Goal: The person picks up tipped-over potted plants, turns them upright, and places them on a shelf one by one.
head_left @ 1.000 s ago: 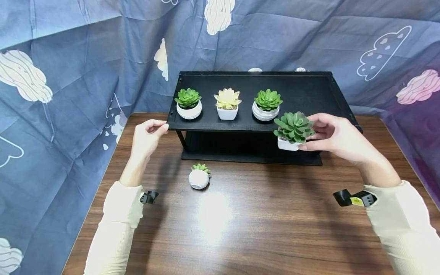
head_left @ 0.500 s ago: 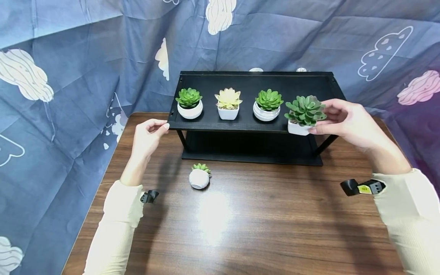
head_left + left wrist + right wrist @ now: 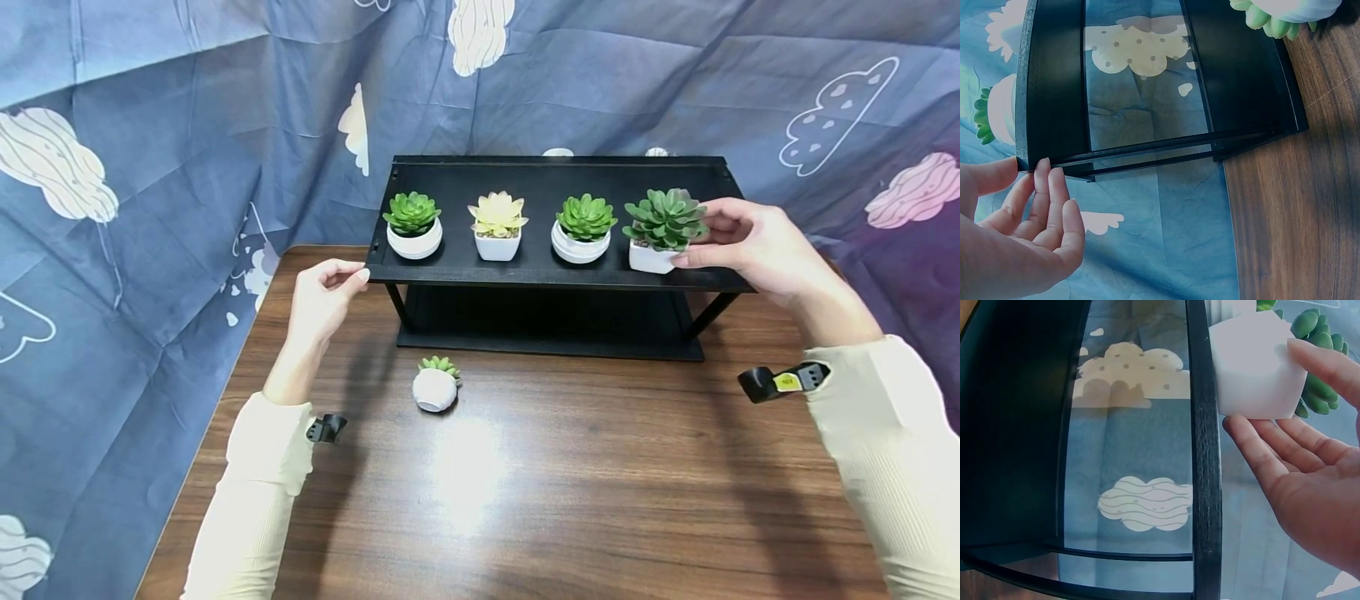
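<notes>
My right hand (image 3: 757, 247) holds a dark green potted succulent (image 3: 652, 258) by its square white pot at the right part of a black two-tier shelf's top board (image 3: 525, 273). In the right wrist view the thumb and fingers (image 3: 1329, 450) flank the white pot (image 3: 1257, 369), whose base is at the board's edge; whether it touches is unclear. My left hand (image 3: 320, 300) pinches the top board's front left corner, thumb and fingertips against it in the left wrist view. Along the board stand a green succulent (image 3: 414, 227), a pale yellow one (image 3: 497, 227) and another green one (image 3: 583, 229).
A small succulent in a round white pot (image 3: 434, 390) lies tipped on the wooden table (image 3: 555, 467), before the shelf's lower board (image 3: 525, 333). Blue cloth with cloud prints (image 3: 187, 167) hangs behind and at both sides.
My right hand has carried the dark green succulent from in front of the shelf, rightward and back, to the top board's right part. The left hand stays at the corner.
</notes>
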{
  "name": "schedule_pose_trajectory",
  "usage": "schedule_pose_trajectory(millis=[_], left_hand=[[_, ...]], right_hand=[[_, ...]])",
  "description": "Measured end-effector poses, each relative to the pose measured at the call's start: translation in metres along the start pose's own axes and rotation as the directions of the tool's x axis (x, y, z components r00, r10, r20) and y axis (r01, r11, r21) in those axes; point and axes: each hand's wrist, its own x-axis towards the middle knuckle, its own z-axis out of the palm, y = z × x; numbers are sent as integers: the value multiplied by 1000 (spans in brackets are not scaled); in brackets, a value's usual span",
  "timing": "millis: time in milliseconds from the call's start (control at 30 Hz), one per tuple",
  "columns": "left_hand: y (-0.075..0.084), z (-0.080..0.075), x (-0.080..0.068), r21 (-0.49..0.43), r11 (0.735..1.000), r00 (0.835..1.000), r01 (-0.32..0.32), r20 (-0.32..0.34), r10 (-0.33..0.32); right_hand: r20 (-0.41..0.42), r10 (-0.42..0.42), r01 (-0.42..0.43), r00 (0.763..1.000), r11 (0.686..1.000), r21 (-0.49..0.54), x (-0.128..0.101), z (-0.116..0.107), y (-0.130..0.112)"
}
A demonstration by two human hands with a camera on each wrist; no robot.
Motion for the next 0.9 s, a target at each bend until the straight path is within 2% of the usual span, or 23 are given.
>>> schedule_pose_trajectory(millis=[267, 367, 567, 767, 900], left_hand=[[0, 0, 1, -4, 1000, 1000, 3, 4, -3], [0, 0, 1, -3, 1000, 1000, 5, 6, -5], [0, 0, 1, -10, 1000, 1000, 2, 12, -2], [0, 0, 1, -14, 1000, 1000, 4, 13, -4], [0, 0, 1, -9, 1000, 1000, 6, 11, -6]], right_hand=[[-12, 23, -24, 1000, 999, -33, 7, -2, 4], [-8, 22, -22, 1000, 1000, -12, 9, -3, 6], [22, 20, -23, 1000, 991, 132, 13, -5, 10], [90, -18, -8, 996, 960, 280, 16, -6, 14], [131, -57, 9, 990, 940, 340, 16, -7, 16]])
